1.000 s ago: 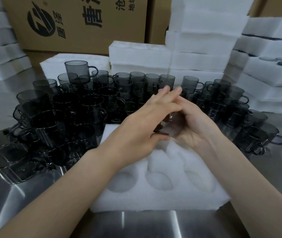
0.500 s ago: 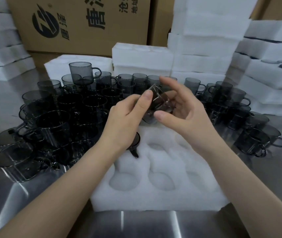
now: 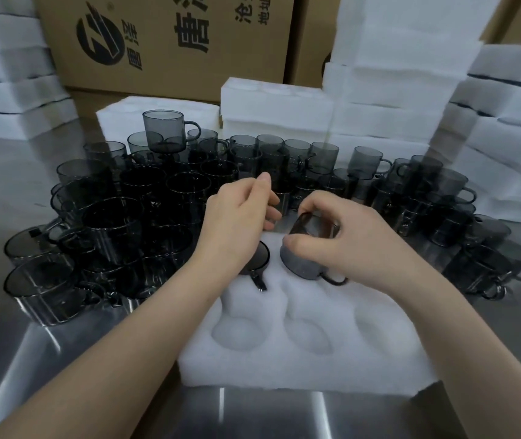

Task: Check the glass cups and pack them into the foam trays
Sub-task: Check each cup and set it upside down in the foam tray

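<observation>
Right hand (image 3: 341, 236), fingers curled, grips a tilted cup (image 3: 298, 259) on the tray (image 3: 316, 369) beneath it. Left hand (image 3: 237, 223) arches with bent fingers over a second cup (image 3: 262, 258); whether it holds anything is unclear.

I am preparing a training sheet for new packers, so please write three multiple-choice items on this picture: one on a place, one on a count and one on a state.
1. Where in the foam tray is the packed cup?
A) far left pocket
B) near right pocket
C) near middle pocket

2. How many pockets of the near row are empty?
A) one
B) two
C) three

3. How is the held cup in the right hand?
A) upright on the table
B) tilted over the tray
C) lying in a carton

Answers:
1 A: it sits in the far left pocket, with its handle toward the camera.
2 C: all three near pockets show bare foam.
3 B: the hand grips it tilted above the far row.
</observation>
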Action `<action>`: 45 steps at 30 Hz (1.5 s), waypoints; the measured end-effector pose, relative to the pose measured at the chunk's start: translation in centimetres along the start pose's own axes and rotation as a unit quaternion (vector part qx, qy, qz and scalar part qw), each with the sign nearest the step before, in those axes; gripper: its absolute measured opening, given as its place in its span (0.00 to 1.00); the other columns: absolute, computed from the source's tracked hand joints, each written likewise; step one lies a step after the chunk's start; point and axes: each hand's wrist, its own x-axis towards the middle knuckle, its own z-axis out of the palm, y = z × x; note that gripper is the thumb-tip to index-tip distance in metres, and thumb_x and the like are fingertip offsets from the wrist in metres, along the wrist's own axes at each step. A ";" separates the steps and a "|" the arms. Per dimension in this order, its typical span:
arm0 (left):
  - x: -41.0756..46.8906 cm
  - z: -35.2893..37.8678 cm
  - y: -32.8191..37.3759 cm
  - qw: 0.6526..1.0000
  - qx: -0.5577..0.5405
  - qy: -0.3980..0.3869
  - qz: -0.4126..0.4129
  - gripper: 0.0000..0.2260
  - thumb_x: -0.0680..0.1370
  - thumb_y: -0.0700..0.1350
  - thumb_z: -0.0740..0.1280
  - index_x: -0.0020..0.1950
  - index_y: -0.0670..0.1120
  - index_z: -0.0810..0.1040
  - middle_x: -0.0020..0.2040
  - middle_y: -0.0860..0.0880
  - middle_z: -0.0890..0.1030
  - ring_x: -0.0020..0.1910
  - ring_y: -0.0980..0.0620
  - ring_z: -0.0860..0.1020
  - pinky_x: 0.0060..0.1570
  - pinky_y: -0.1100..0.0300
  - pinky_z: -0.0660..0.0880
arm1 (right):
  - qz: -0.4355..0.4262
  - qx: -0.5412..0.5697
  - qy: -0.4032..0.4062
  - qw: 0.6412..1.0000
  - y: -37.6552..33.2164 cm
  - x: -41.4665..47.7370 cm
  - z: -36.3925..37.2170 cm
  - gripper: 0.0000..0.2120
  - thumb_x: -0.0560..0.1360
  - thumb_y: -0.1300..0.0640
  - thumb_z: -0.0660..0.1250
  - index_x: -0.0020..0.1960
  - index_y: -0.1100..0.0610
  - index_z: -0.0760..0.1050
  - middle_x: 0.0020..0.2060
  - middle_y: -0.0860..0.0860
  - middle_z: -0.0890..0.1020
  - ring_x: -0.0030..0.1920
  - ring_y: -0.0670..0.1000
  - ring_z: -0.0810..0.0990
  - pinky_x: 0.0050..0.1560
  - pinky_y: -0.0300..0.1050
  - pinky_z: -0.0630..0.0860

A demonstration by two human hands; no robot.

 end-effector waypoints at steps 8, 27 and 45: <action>0.1 0.1 -0.2 1.000 -0.007 -0.006 -0.002 0.20 0.83 0.51 0.58 0.39 0.43 0.82 0.33 0.48 0.84 0.33 0.51 0.82 0.43 0.56 0.79 | -0.072 -0.220 -0.044 0.972 -1.1 -0.7 1.6 0.13 0.72 0.41 0.55 0.50 0.48 0.62 0.45 0.47 0.67 0.48 0.51 0.70 0.46 0.47 0.65; -0.1 0.2 -0.1 1.000 0.008 -0.011 0.011 0.20 0.83 0.50 0.58 0.38 0.45 0.83 0.37 0.52 0.84 0.43 0.55 0.82 0.53 0.50 0.78 | -0.023 -0.269 -0.239 0.933 -1.0 -0.7 2.4 0.41 0.69 0.30 0.35 0.79 0.46 0.42 0.73 0.49 0.59 0.74 0.52 0.54 0.74 0.54 0.49; -1.2 0.2 0.5 0.897 0.334 -0.265 0.116 0.14 0.75 0.54 0.68 0.61 0.59 0.78 0.58 0.58 0.80 0.59 0.54 0.76 0.63 0.53 0.69 | 0.288 -0.282 0.187 0.896 11.6 4.2 -1.9 0.15 0.77 0.57 0.63 0.59 0.65 0.76 0.59 0.64 0.69 0.57 0.67 0.71 0.45 0.53 0.68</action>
